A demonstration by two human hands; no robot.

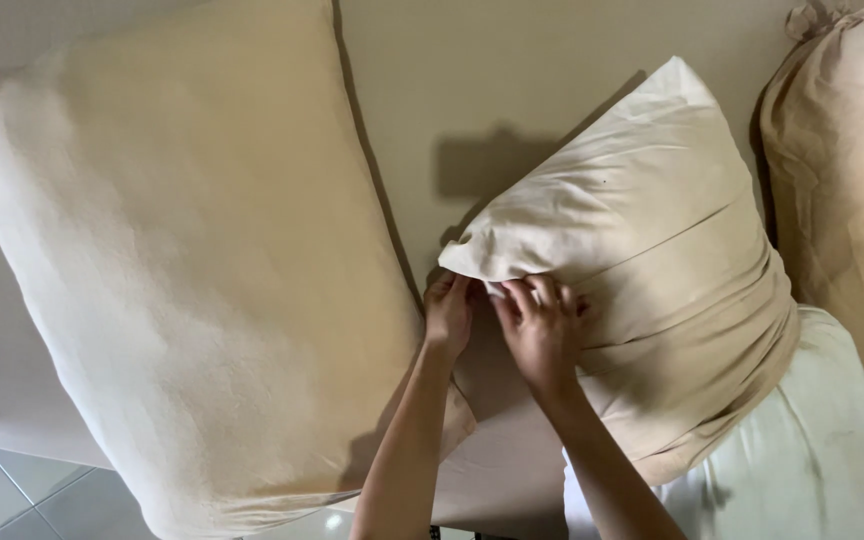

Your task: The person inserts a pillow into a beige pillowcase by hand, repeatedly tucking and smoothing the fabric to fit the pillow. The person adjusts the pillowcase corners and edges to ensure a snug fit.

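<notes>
A cream pillow (642, 230) in a pillowcase lies tilted on the bed at centre right. My left hand (448, 312) grips the pillow's lower left corner edge from below. My right hand (542, 325) rests beside it, its fingers curled over the same edge of the pillowcase. Both forearms reach up from the bottom of the view.
A large beige pillow (182, 250) fills the left half of the bed (472, 90). Another tan pillow (847, 170) lies at the right edge. A white pillow or sheet (822, 450) sits at lower right. Grey floor tiles (12, 500) show at bottom left.
</notes>
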